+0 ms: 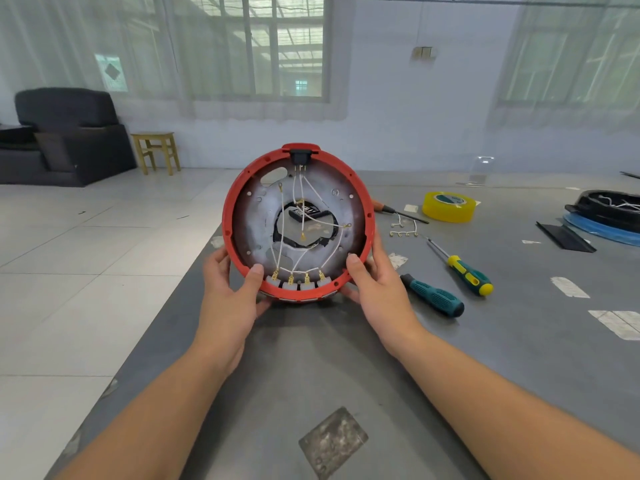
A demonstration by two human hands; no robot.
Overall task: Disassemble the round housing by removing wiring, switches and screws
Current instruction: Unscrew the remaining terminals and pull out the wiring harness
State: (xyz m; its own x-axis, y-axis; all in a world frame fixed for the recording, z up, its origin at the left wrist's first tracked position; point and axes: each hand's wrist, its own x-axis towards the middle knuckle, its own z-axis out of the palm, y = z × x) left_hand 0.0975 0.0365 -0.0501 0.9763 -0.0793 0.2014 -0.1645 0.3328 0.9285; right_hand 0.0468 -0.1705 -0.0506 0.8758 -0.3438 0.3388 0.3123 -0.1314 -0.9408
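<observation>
Your left hand (230,289) takes hold of the round red plastic housing (298,223) at its lower left rim, thumb hooked over the inner edge and fingers curled behind the shell. The housing stands tilted on its lower edge on the grey worktop (346,358), open side facing you.

Inside, thin white wires with brass terminals (301,209) run from a black socket (300,156) at the top down to a row of four pale grey switch blocks (298,284) along the bottom rim. Whether every terminal is seated on its tab cannot be judged from this view.

Your right hand (375,289) mirrors the left, thumb over the lower right rim and fingers wrapped behind. Both grips are closed on the housing.

Treat the shell as light and rigid, but likely to flex at the thin rim. Hold it by the rim only. Keep your fingers off the wires, which are soft and will probably tear at the crimps if pulled by the strand. Pull each connector by its brass terminal.

To the right on the worktop lie a dark teal-handled screwdriver (433,296), a yellow-and-green-handled screwdriver (467,273), a loose set of removed white wires (403,228) and a yellow tape roll (449,206).
</observation>
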